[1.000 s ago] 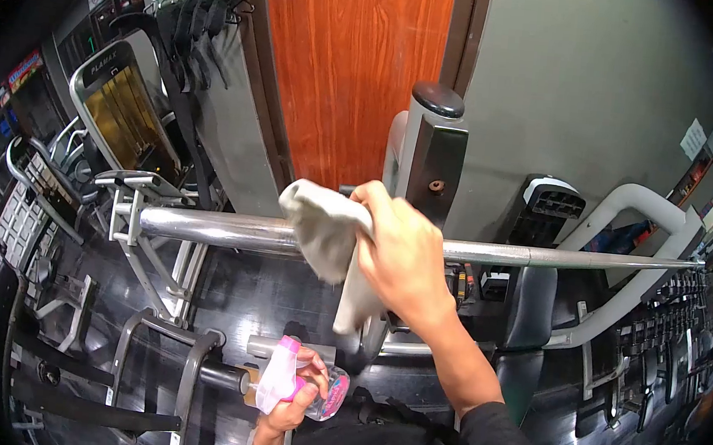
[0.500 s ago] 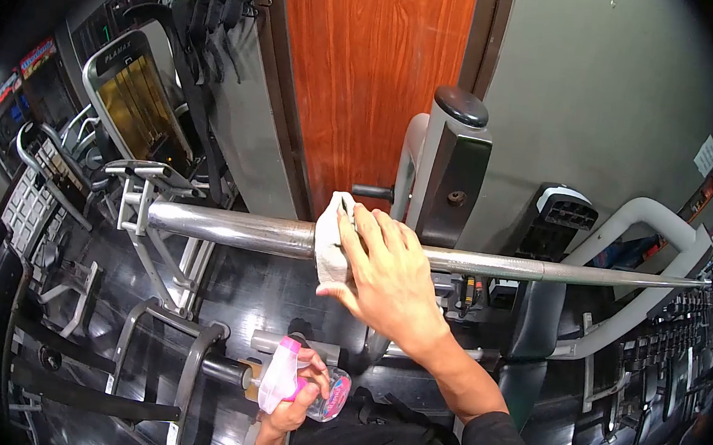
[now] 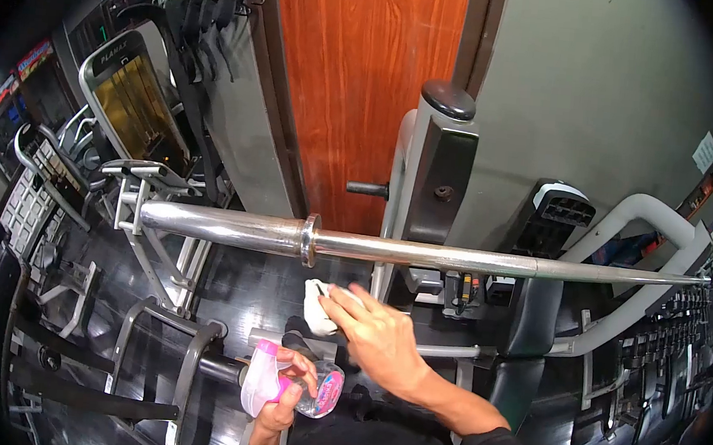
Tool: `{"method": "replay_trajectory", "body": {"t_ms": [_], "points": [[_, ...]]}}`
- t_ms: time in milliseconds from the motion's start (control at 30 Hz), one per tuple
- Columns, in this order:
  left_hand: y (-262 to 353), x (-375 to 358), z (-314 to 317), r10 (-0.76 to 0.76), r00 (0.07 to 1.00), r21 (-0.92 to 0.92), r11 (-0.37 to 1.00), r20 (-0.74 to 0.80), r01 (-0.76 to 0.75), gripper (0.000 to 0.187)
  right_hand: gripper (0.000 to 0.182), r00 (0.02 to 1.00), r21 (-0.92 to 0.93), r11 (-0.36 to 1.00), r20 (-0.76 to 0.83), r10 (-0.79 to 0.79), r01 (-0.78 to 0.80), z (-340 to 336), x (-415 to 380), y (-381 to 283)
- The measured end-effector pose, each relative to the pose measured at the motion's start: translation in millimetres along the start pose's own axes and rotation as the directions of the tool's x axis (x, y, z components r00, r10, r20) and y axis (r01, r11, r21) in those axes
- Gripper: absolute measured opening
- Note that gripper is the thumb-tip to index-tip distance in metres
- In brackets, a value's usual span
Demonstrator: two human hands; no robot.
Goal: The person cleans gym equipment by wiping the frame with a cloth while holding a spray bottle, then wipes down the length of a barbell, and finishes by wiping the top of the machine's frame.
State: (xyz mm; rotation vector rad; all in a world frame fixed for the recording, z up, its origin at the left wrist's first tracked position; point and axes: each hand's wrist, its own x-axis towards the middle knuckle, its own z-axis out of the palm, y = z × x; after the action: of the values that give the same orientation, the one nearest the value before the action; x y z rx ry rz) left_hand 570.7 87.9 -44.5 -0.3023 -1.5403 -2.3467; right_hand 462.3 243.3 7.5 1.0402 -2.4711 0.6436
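Note:
A shiny steel barbell (image 3: pixel 430 253) runs across the view, its collar now bare and its thick sleeve pointing left. Just below the bar, my right hand (image 3: pixel 381 343) pinches a folded white cloth (image 3: pixel 319 308), apart from the metal. Lower down, my left hand (image 3: pixel 282 398) is wrapped around a clear spray bottle (image 3: pixel 320 393) with a pink and white trigger head and a pink label. The bottle tilts, its nozzle end toward the upper left.
A grey machine upright (image 3: pixel 444 171) stands behind the bar, in front of a wooden door (image 3: pixel 365 79). Racked dumbbells (image 3: pixel 659 351) line the right side. Weight machines (image 3: pixel 130 101) and a padded bench (image 3: pixel 524 347) surround the bar. Black straps (image 3: pixel 209 19) hang at upper left.
My right hand has come off the bar's collar with the cloth and dropped below it, toward the bottle. My left hand has shifted slightly left, still holding the bottle.

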Motion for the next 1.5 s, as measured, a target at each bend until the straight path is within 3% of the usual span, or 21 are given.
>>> {"method": "replay_trajectory", "body": {"t_ms": [100,200,267,333,367,400,467,600,667,800,900,1000,1067,1100,1267,1333,1367,1467,1500], "points": [[3.8,-1.0,7.9,0.079,0.997,-0.011,0.997,-0.019,-0.079,0.047,0.046,0.998,0.114,0.992,0.042,0.050,-0.055,-8.4,-1.9,-3.2],[9.4,-7.1,9.6,0.108,0.994,-0.041,0.993,-0.018,-0.109,0.046,0.071,0.942,0.192,0.981,-0.328,0.074,-0.010,-34.2,17.8,-2.5],[11.2,-8.9,10.5,0.096,0.995,-0.081,0.992,0.000,-0.096,0.046,0.071,0.796,0.174,0.983,-0.602,0.058,0.060,-39.5,39.7,7.4],[8.1,-10.8,8.3,0.073,0.997,-0.076,0.994,0.007,-0.072,0.046,0.068,0.806,0.070,0.998,-0.591,0.041,0.001,-41.6,62.4,17.1],[7.3,-11.6,7.0,0.047,0.999,-0.070,0.997,0.018,-0.046,0.047,0.065,0.902,-0.113,0.992,-0.432,-0.006,-0.048,-42.3,70.1,21.8],[7.7,-12.0,7.5,0.050,0.999,-0.067,0.997,0.018,-0.049,0.047,0.059,0.969,-0.257,0.959,-0.241,0.059,-0.122,-36.1,75.6,21.0],[8.8,-9.5,8.1,0.026,0.999,-0.062,0.998,0.028,-0.024,0.046,0.060,0.990,-0.201,0.973,-0.111,0.090,-0.111,-37.6,73.3,14.0],[11.9,-9.9,7.2,-0.079,0.997,-0.032,0.996,0.021,0.079,0.051,0.061,0.994,-0.162,0.987,-0.105,-0.029,0.012,-46.0,64.2,14.9],[13.6,-10.9,6.6,-0.115,0.993,-0.036,0.993,0.010,0.115,0.052,0.071,0.998,-0.107,0.993,-0.040,-0.054,0.050,-53.3,65.0,15.2],[12.3,-10.6,2.2,-0.145,0.989,0.004,0.989,0.030,0.145,0.052,0.073,0.995,-0.173,0.980,-0.001,-0.095,0.094,-53.6,66.4,18.4],[9.6,-11.3,-4.5,-0.118,0.990,-0.024,0.992,0.077,0.120,0.050,0.060,0.999,-0.175,0.984,-0.034,-0.037,0.031,-43.8,70.1,20.7],[10.5,-11.9,-5.4,-0.085,0.988,-0.048,0.995,0.130,0.091,0.048,0.044,0.999,-0.225,0.974,0.038,0.002,0.007,-47.2,81.7,23.8],[12.8,-13.8,-3.7,-0.094,0.986,-0.048,0.994,0.138,0.102,0.048,0.038,0.989,-0.129,0.991,0.136,0.058,-0.041,-51.8,89.4,27.5],[13.8,-15.6,-2.4,-0.131,0.985,-0.018,0.991,0.110,0.134,0.049,0.030,0.991,-0.107,0.994,0.124,0.045,-0.032,-50.4,93.6,31.5],[16.6,-21.3,-3.0,-0.185,0.977,0.016,0.983,0.101,0.185,0.051,0.026,0.980,-0.151,0.978,0.119,0.160,-0.142,-37.6,91.7,22.8],[19.1,-22.2,-2.3,-0.208,0.971,0.016,0.978,0.118,0.208,0.052,0.022,0.985,-0.251,0.963,-0.160,0.063,-0.102,-23.5,79.9,15.5],[17.6,-22.5,-3.8,-0.207,0.971,0.017,0.978,0.119,0.207,0.052,0.032,0.946,-0.283,0.956,-0.323,-0.016,-0.080,-10.2,71.7,13.1],[12.2,-25.1,-8.7,-0.115,0.984,-0.048,0.991,0.136,0.123,0.046,0.042,0.892,-0.168,0.985,-0.436,-0.119,0.049,18.7,34.0,10.8],[11.6,-25.2,-9.3,-0.101,0.986,-0.029,0.994,0.130,0.106,0.046,0.050,0.919,-0.013,0.999,-0.391,-0.050,0.049,29.2,16.9,11.8]]}}
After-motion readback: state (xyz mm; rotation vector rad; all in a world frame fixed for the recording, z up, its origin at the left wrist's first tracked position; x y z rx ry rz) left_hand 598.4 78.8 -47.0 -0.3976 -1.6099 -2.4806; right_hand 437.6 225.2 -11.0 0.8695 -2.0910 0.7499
